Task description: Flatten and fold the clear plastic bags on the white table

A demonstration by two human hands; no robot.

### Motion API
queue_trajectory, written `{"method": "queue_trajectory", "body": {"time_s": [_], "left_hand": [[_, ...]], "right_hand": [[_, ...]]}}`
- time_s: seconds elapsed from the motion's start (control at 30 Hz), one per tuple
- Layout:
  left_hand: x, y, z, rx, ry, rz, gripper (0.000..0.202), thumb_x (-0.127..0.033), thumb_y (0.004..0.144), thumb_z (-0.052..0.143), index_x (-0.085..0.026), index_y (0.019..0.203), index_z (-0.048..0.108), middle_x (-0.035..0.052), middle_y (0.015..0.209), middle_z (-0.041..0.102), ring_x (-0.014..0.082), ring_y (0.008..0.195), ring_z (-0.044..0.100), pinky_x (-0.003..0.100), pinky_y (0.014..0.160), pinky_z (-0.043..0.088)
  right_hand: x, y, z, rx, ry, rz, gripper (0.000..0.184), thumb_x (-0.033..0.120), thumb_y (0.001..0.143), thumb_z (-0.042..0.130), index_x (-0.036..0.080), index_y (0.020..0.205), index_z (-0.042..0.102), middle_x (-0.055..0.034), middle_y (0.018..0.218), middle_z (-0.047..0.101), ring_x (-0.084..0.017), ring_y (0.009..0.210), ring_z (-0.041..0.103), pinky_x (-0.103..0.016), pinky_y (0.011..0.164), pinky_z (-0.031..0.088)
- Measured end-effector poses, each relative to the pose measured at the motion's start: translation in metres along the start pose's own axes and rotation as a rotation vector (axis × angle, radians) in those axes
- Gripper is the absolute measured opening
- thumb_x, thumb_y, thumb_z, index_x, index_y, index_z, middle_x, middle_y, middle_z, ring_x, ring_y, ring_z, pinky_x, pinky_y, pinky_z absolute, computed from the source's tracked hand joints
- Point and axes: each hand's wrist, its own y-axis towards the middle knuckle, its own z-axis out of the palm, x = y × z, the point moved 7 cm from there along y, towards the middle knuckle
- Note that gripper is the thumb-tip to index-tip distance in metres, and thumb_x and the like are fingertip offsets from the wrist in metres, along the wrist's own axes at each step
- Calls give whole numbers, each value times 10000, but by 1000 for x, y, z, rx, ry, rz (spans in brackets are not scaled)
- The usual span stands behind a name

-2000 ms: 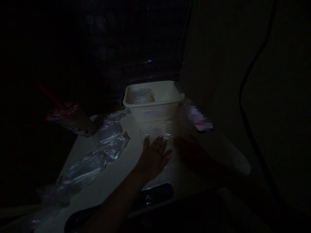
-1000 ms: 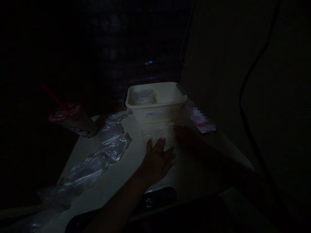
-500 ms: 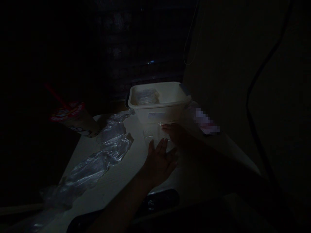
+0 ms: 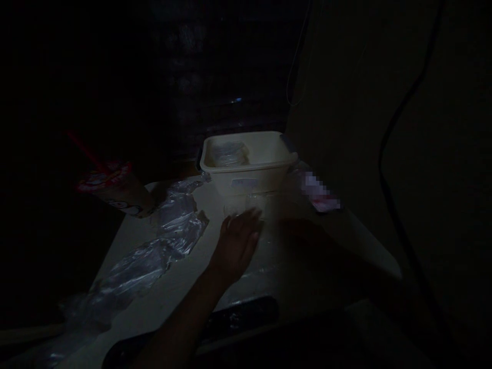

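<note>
In the dim head view my left hand (image 4: pixel 237 245) reaches over the middle of the table, fingers stretched out, and rests on or just above a clear plastic bag (image 4: pixel 234 206). The bag lies flat in front of a white plastic bin (image 4: pixel 253 183). My right hand (image 4: pixel 303 229) is to the right of it, dark and smeared, so its fingers do not show clearly. Inside the bin, at its left, is a stack of clear plastic packs (image 4: pixel 229 154).
Crumpled clear plastic wrap (image 4: pixel 142 261) runs along the left side of the white table (image 4: pixel 184 287). A sealed drink cup (image 4: pixel 119 192) with a red straw stands at the left edge. A pinkish package (image 4: pixel 326 200), partly blurred out, lies right of the bin. A dark object (image 4: pixel 246 315) sits at the front edge.
My right hand has drawn back from the plastic bag, to the right and toward me. My left hand has moved slightly left and forward over the bag, its fingers closer together.
</note>
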Motion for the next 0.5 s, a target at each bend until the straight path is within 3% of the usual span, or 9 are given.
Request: {"method": "queue_trajectory", "body": {"time_s": [0.1,0.2,0.37,0.5], "left_hand": [[19,-11,-25,-178,-120,-152,326,-256,832,281,-152,1065,484,70,1056,552,168,992,477,345,872,343],[25,-33,-37,-211,-208,-251,290,-266,819,321,-166,987,535,49,976,588,161,903,530,300,801,408],[12,-77,-37,-93,-257,-313,321,-294,821,319,-221,1081,492,37,1120,526,176,1011,482,326,874,373],[13,-103,-29,-9,-258,-393,337,-291,820,325,-254,1132,449,21,1208,455,182,1084,428,340,913,348]], "right_hand": [[23,-30,-1,44,-24,-78,240,300,812,405,208,1017,489,-58,1079,490,-148,890,500,-352,751,432],[48,-54,2,77,-43,-140,236,296,813,406,205,1013,493,-57,1087,487,-149,903,497,-355,769,419],[67,-72,8,82,-72,-170,222,283,802,430,220,998,511,-38,1055,524,-169,970,475,-397,837,370],[69,-76,5,46,-70,-186,210,290,813,408,224,982,512,-49,1071,505,-148,914,494,-356,786,409]]}}
